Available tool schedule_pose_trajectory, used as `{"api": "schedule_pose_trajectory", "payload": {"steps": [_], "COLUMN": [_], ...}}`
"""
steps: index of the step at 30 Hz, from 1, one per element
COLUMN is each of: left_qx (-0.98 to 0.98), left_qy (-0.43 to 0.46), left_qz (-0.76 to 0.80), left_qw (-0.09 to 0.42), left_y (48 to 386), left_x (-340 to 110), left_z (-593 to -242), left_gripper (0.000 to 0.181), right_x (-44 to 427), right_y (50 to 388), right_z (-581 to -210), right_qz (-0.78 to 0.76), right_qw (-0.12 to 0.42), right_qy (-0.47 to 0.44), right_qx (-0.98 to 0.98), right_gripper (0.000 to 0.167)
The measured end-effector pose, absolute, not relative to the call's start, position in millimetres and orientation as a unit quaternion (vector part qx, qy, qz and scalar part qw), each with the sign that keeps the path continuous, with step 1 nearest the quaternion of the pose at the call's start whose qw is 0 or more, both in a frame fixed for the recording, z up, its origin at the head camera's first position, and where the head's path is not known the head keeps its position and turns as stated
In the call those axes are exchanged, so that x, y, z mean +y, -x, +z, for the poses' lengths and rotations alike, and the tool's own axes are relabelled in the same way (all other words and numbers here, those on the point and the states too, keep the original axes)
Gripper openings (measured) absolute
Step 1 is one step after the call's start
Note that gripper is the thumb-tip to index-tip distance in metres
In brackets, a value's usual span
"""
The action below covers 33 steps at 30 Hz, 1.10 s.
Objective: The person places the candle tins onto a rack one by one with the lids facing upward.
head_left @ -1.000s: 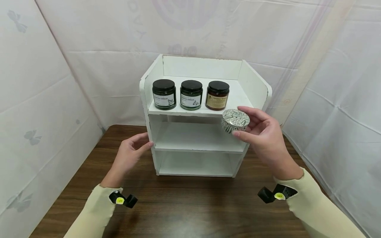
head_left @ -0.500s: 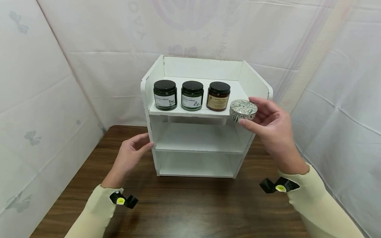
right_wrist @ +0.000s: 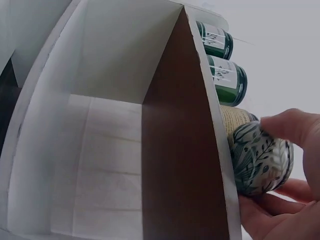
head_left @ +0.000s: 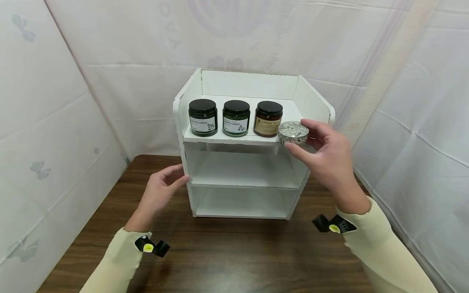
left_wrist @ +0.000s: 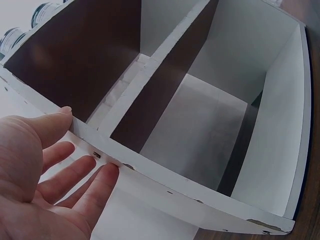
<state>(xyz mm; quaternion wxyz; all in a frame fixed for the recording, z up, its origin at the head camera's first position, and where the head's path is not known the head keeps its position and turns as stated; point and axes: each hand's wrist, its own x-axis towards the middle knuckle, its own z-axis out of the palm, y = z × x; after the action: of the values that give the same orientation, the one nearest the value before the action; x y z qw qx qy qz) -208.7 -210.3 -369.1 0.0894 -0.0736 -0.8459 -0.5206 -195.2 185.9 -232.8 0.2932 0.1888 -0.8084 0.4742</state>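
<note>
My right hand (head_left: 327, 156) pinches a round candle tin (head_left: 293, 132) with a green-and-white leaf pattern, thumb on the near side and fingers behind. It is at the right front edge of the top shelf, beside an amber jar (head_left: 268, 119) with a cream label. In the right wrist view, the tin (right_wrist: 261, 159) partly covers that jar; whether it touches the shelf I cannot tell. My left hand (head_left: 159, 189) touches the left side of the white shelf unit (head_left: 242, 187). Its thumb rests at the front edge, with relaxed fingers along the outer side, seen in the left wrist view.
Two dark green candle jars (head_left: 203, 117) with black lids and white labels stand in the same row on the top shelf. The unit stands on a brown wooden table (head_left: 234, 252), with white cloth (head_left: 128, 81) hanging behind and at both sides.
The right hand first raised the tin up and rightward, then brought it left and slightly inward beside the amber jar. The left hand stays at the unit's side.
</note>
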Motion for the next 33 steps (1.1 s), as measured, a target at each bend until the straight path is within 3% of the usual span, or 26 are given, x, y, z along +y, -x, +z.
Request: {"api": "schedule_pose_trajectory", "payload": {"steps": [11, 17, 25, 33], "left_qx": [-0.846, -0.845, -0.844, -0.845], "left_qy": [0.071, 0.068, 0.075, 0.078], "left_qz": [-0.522, -0.523, -0.523, -0.520], "left_qw": [0.088, 0.088, 0.095, 0.101], "left_y": [207, 206, 209, 211], "left_x": [-212, -212, -211, -211], "left_z": [-370, -370, -374, -374], "left_gripper": [0.054, 0.054, 0.053, 0.054], "right_x": [180, 170, 165, 163], "right_y": [196, 199, 204, 207], "right_z": [-229, -235, -240, -241], "right_qz": [0.330, 0.288, 0.269, 0.254], "right_qw": [0.310, 0.381, 0.433, 0.448], "right_qy": [-0.185, -0.167, -0.160, -0.154], "right_qx": [-0.872, -0.863, -0.845, -0.843], "right_gripper": [0.058, 0.067, 0.051, 0.050]}}
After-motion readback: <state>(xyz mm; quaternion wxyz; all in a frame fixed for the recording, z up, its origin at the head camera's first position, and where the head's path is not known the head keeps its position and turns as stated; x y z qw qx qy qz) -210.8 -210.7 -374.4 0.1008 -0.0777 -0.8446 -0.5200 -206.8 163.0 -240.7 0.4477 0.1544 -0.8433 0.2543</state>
